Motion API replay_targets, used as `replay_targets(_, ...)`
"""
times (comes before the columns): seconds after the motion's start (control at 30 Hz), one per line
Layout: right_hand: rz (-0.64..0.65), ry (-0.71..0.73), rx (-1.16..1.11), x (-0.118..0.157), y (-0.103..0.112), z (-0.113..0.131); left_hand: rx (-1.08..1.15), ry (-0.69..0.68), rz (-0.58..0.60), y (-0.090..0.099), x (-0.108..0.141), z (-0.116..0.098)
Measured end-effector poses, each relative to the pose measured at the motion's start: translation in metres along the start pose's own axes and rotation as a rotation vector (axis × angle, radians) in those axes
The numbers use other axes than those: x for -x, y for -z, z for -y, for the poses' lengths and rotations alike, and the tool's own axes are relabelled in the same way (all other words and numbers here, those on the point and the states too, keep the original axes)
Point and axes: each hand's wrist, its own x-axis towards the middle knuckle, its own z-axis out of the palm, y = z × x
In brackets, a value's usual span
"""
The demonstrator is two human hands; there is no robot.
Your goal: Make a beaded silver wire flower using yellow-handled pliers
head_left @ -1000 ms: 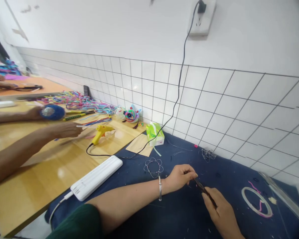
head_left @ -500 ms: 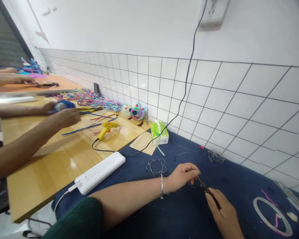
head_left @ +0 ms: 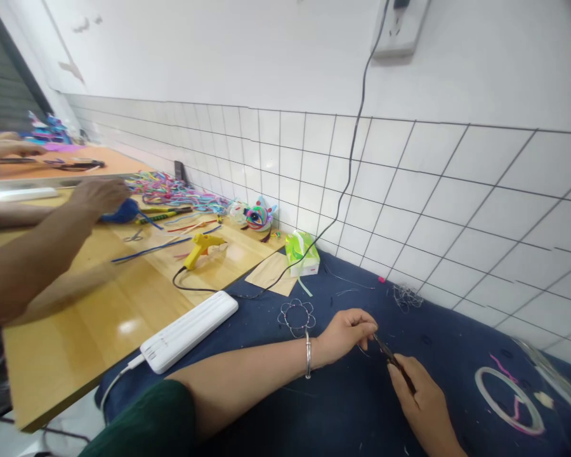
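Observation:
My left hand point(head_left: 345, 335) is closed in a pinch on a thin wire point(head_left: 363, 351), whose loose end shows below the fingers. Dark, slim pliers point(head_left: 385, 349) are gripped in my right hand point(head_left: 421, 397), their tips meeting my left fingertips. Whether the jaws bite on the wire cannot be made out. Left of my left hand, a wire flower point(head_left: 297, 316) with looped petals lies on the dark blue cloth point(head_left: 342, 406). A bangle circles my left wrist.
A white power bank point(head_left: 190, 330) with a cable lies left of my forearm. Behind are a green tissue pack point(head_left: 302, 254), a yellow glue gun point(head_left: 202, 249) and tangled wire point(head_left: 406, 296). A white ring point(head_left: 509, 401) lies at right. A co-worker's arm point(head_left: 42, 254) reaches over the wooden table.
The view has shifted slightly. My hands keep the same hold, pliers tips still at my left fingers. The co-worker's hand has moved left and up, drawing the blue item away.

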Motion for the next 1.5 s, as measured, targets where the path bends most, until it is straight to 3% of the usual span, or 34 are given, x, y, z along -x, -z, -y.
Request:
replay_targets(0.5, -0.113, 0.083, 0.106, 0.002, 0.003, 0.002, -0.038, -0.025, 0.000, -0.003, 0.001, -0.001)
replay_targets(1.03, -0.082, 0.090, -0.008, 0.003, 0.009, 0.003, 0.064, 0.021, 0.067, -0.002, 0.000, -0.008)
replay_targets(1.33, -0.130, 0.111, 0.087, 0.000, 0.013, 0.003, -0.070, -0.055, 0.001, 0.000, -0.002, -0.014)
replay_targets(1.5, -0.124, 0.113, 0.079, 0.001, 0.012, 0.003, -0.095, -0.026, 0.015, 0.001, -0.003, -0.014)
